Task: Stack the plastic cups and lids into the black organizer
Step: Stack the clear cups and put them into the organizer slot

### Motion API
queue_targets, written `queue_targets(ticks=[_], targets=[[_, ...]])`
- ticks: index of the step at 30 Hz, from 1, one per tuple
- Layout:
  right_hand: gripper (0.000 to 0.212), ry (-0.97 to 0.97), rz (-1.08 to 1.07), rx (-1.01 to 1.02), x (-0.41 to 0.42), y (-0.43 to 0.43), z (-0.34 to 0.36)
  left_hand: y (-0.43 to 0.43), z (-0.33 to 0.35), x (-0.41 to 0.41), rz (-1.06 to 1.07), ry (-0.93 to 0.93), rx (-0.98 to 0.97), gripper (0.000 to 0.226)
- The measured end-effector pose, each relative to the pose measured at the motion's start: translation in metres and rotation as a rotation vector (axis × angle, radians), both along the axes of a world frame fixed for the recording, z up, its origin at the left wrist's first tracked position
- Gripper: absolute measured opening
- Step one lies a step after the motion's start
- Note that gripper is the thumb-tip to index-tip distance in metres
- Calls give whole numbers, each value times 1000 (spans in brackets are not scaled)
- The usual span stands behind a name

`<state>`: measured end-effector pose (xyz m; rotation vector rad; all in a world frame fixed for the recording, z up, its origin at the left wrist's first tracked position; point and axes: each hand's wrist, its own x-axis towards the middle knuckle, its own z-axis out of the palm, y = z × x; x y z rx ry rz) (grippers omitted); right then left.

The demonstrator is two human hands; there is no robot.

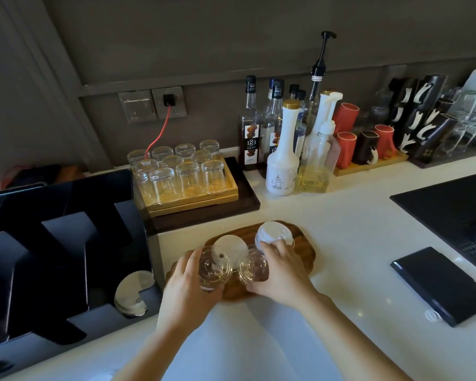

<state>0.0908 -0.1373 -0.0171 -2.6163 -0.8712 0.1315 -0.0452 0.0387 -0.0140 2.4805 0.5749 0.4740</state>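
Note:
A wooden tray [304, 253] lies on the white counter in front of me. On it are a stack of white lids [272, 233], a single white lid [231, 247] and clear plastic pieces. My left hand [187, 281] grips a stack of clear lids [212, 268]. My right hand [280, 270] grips a second clear plastic stack [253, 266] beside it. The black organizer [52, 259] stands to the left, with white lids [131, 294] in its nearest front slot.
Upturned glasses on a wooden rack [187, 171] stand behind the tray. Syrup bottles [283, 141] and mugs [368, 133] line the wall. A black notebook [443, 284] lies at the right, with a black mat [451, 207] behind it.

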Motion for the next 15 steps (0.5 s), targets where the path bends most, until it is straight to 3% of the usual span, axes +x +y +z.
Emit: queue_targets(ticks=[5, 13, 15], targets=[[95, -95, -20, -20, -11, 13, -9, -1, 7, -9, 40, -14, -16, 95], [96, -89, -93, 218, -14, 7, -11, -1, 2, -10, 32, -8, -37, 98], [100, 6, -73, 331, -13, 3, -2, -2, 0, -10, 6, -5, -57, 100]])
